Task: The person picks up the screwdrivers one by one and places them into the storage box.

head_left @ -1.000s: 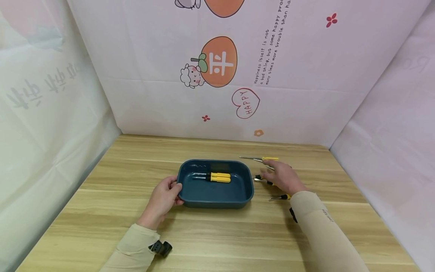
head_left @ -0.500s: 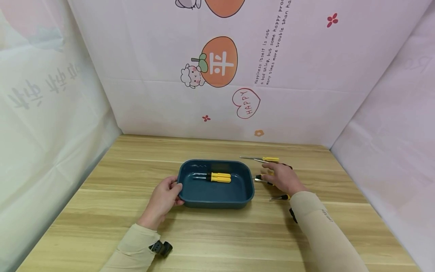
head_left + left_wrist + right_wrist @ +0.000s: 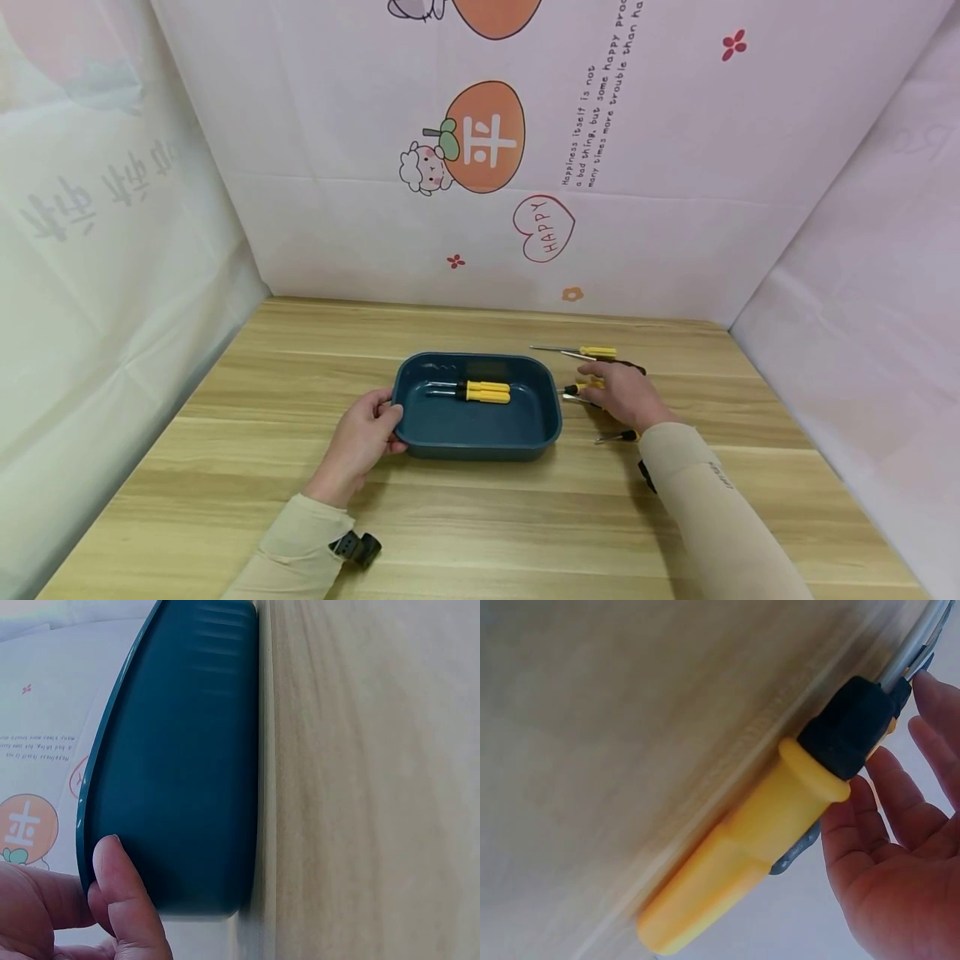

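My left hand (image 3: 360,442) grips the left end of a dark teal plastic tray (image 3: 480,452), thumb over the rim and fingers outside. In the left wrist view, fingers (image 3: 124,892) press the tray's outer wall (image 3: 172,765). Two yellow-handled screwdrivers (image 3: 486,392) lie side by side inside. To the right of the tray, my right hand (image 3: 630,392) reaches over loose screwdrivers, fingers loosely extended and apart, close to a yellow-and-black screwdriver (image 3: 583,387). Whether they touch it is hidden. A yellow-and-black screwdriver (image 3: 742,847) lies nearest the right wrist camera, in front of the hand.
Farther back on the wooden table (image 3: 465,533) lies a yellow-handled screwdriver (image 3: 596,352), with a dark-handled one (image 3: 630,366) just in front. Another screwdriver (image 3: 626,435) lies nearer, partly under the right sleeve. Printed white cloth (image 3: 337,225) walls the back and sides.
My right hand has shifted slightly nearer and lower, showing more of the yellow handle beside its fingertips and the dark handle behind. The left hand and tray stay put.
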Available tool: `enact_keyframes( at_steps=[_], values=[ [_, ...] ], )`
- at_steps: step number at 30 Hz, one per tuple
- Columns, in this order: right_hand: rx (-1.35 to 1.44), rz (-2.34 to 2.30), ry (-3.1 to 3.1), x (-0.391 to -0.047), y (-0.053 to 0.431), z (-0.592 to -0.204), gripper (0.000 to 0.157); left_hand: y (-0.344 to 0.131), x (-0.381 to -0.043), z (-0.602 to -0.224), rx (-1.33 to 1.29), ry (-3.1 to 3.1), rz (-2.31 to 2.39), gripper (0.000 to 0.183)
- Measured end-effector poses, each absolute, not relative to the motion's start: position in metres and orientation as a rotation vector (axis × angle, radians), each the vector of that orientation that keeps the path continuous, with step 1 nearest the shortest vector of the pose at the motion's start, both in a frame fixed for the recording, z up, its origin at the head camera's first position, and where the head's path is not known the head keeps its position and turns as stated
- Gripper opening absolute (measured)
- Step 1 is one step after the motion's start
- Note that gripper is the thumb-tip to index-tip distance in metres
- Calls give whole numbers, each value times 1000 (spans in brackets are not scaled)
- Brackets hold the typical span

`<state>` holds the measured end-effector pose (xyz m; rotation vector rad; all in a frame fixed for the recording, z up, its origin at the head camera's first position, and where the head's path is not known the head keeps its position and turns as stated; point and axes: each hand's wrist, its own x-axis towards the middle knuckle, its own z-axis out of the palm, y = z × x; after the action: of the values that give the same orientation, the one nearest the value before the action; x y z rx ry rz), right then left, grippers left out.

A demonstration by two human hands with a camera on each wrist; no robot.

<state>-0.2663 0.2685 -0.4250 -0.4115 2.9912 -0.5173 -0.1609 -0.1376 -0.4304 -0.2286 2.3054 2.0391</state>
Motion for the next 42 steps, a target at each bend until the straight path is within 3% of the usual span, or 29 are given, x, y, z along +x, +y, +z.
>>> enact_keyframes(
  at_steps=[42],
  values=[
    [-376, -226, 3019, -277, 255, -428, 30, -137, -162, -431, -246, 2308, 2032, 41]
  ],
)
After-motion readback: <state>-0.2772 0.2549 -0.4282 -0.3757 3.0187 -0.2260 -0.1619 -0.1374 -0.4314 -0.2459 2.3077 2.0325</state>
